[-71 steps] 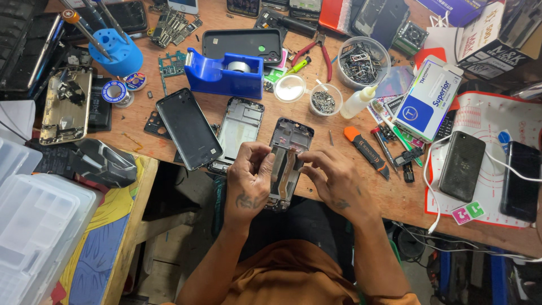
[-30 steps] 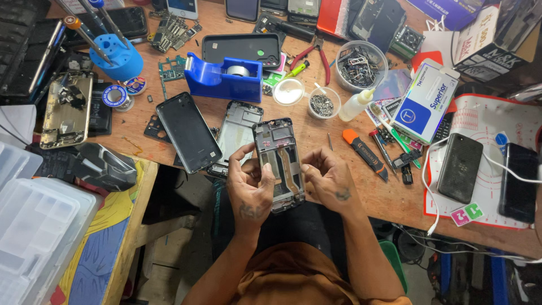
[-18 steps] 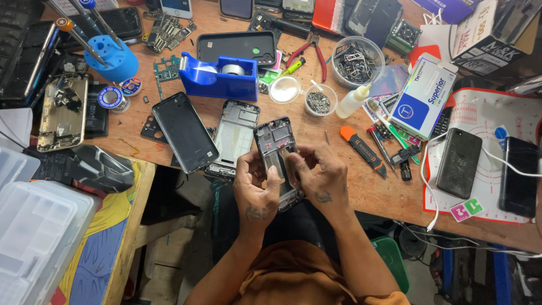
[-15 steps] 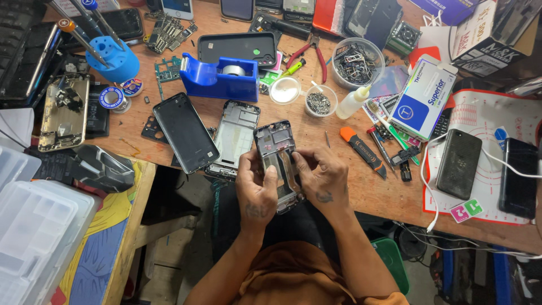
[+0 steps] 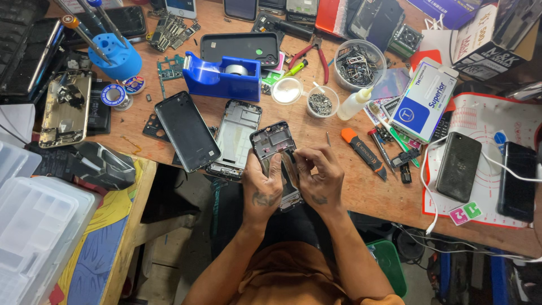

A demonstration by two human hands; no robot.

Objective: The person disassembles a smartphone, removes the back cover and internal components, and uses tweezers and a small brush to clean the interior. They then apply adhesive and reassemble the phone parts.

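Opened phone [image 5: 278,152], back cover off and innards bared, held tilted over the near worktop [image 5: 361,189] edge. Left hand [image 5: 262,189] clasped round its left side and lower end; fingers [image 5: 275,165] curled over the frame. Right hand [image 5: 320,179] over its right edge, fingers [image 5: 304,161] pinched together at a point inside the frame; whether any small part sits between them, too small to tell. Judged mid-job: cover already removed, inner parts exposed, reassembly not yet begun. Just left: bare frame [image 5: 236,135] and dark phone [image 5: 187,130], lying flat. Beyond: blue tape dispenser [image 5: 221,76], small dish of screws [image 5: 322,103], clear bowl of metal bits [image 5: 358,64], squeeze bottle [image 5: 354,103]. Right: orange-capped cutter [image 5: 363,151], white box [image 5: 424,100], mat [image 5: 480,164] carrying two dark phones. Far left: blue tool stand [image 5: 116,53], clear plastic bins [image 5: 34,220]. Crowded wooden repair bench; room beyond not shown.
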